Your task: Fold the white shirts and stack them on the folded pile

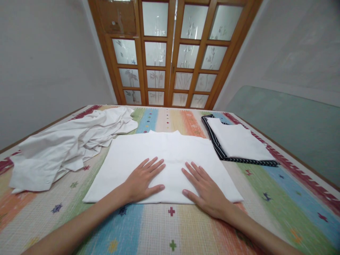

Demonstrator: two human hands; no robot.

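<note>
A white shirt point(170, 148), folded into a wide flat shape with its collar end away from me, lies on the striped cloth in front of me. My left hand point(146, 178) rests flat on its near left half, fingers spread and pointing forward. Flat on the near right half is my right hand point(203, 187), its fingers also stretched out. Both palms touch the fabric, and neither hand grips anything. The shirt's near edge runs just under my wrists.
Left of the shirt, a crumpled white garment point(66, 141) is heaped. At the right, a small folded white garment point(239, 140) lies on a folded black striped one point(216, 145). The patterned cloth point(170, 230) covers the surface. Wooden glass-paned doors point(170, 53) stand beyond.
</note>
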